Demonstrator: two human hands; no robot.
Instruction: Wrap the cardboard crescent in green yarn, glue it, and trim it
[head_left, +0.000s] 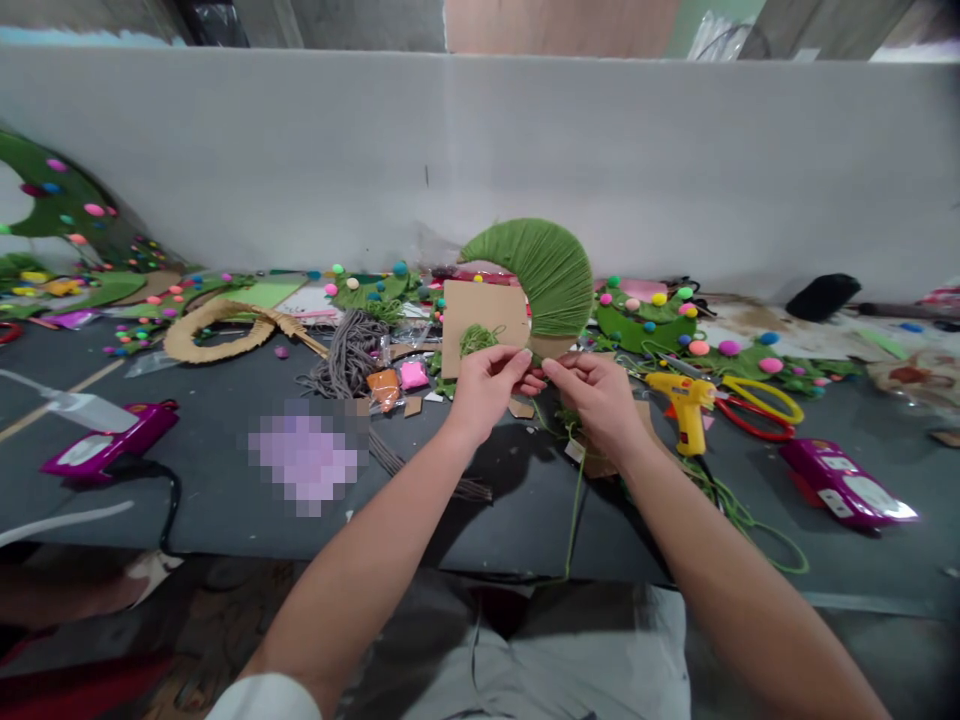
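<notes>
A cardboard crescent (547, 270), wound with green yarn, stands up above my two hands; a bit of bare cardboard shows near its lower end. My left hand (487, 390) is closed, thumb and fingers pinching at that lower end. Close against it, my right hand (596, 400) is also closed in a pinch at the same end. A strand of green yarn (576, 520) hangs from below my right hand down past the table edge. Exactly what lies between the fingertips is partly hidden. Behind the crescent is a flat piece of cardboard (465, 310) with loose green yarn.
A yellow glue gun (686, 405), scissors (765, 400) and a purple device (844, 485) lie to the right. Grey yarn (349, 350), a straw-coloured ring (180, 335) and another purple device (112, 440) are leftward. Pompom-covered green crescents (649, 325) line the back wall.
</notes>
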